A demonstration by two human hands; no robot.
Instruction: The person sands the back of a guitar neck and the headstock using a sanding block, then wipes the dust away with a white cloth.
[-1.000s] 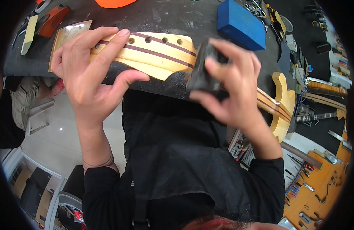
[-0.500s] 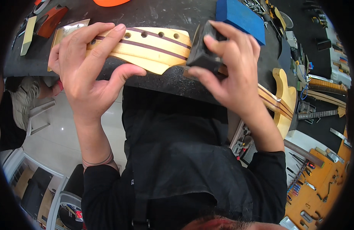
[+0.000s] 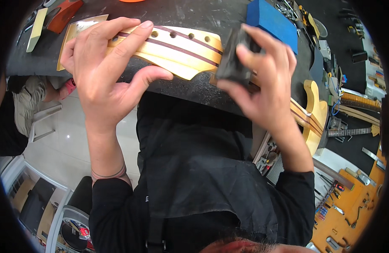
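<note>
Guitar headstock [image 3: 180, 49] lies under the spread left hand [image 3: 102, 71]; the right hand [image 3: 268, 71] (slightly blurred) pinches a black block [image 3: 233, 59] just beside it.

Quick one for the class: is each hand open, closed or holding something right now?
Left hand: open, fingers laid over the guitar headstock.
Right hand: closed, holding a black block.
</note>
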